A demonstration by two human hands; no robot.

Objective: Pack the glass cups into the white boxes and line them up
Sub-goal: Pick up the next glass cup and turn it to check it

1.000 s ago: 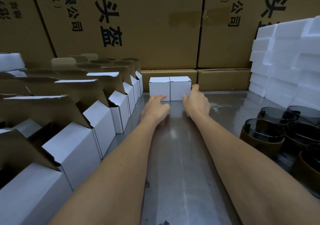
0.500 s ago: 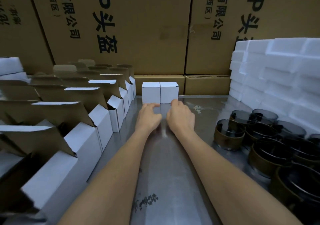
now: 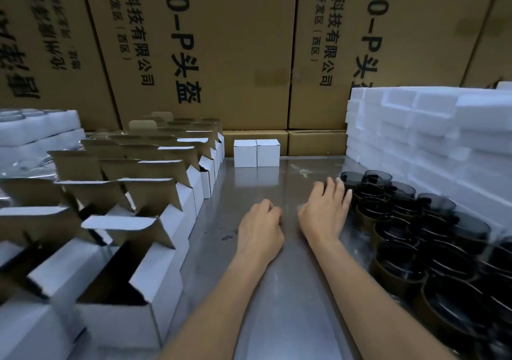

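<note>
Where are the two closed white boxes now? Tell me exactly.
In the head view the two closed white boxes stand side by side, touching, at the far end of the metal table, against the low brown cartons, just right of the open-box row.

Left hand (image 3: pixel 260 231) fingertips curled under, hidden. Nearest glass cups (image 3: pixel 454 314) blurred, cut by right edge. Open white boxes (image 3: pixel 122 298) cut off at left.

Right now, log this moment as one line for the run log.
left hand: curled, empty, over table | right hand: fingers extended beside glass cups | closed white boxes: two, side by side at back
</note>
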